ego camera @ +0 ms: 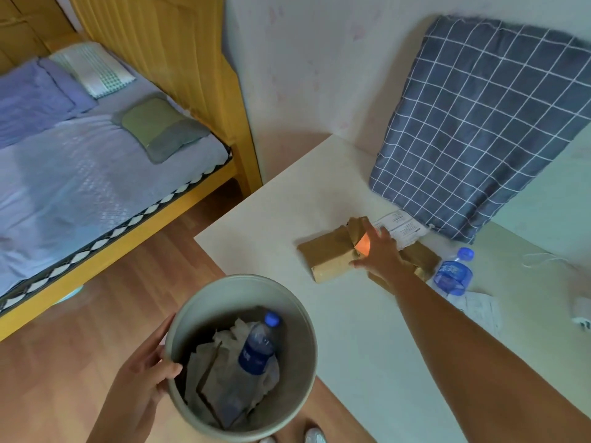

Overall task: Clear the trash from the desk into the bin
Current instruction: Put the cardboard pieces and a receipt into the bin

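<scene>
My left hand (140,375) grips the rim of a round grey bin (297,356), held beside the desk's near edge. Inside lie a blue-capped plastic bottle (257,345), crumpled paper and cardboard. My right hand (379,251) reaches across the white desk (271,219), fingers spread over a torn brown cardboard box (326,254) with an orange patch, touching it without a closed grip. A squashed blue bottle (454,273) lies to the right of the box. A printed paper slip (399,223) sits behind the box.
A grey checked cushion (479,123) leans against the wall at the desk's back. More paper (479,310), a white cable and a white charger (582,311) lie at the right. A bed (80,161) with a yellow frame stands to the left on wood flooring.
</scene>
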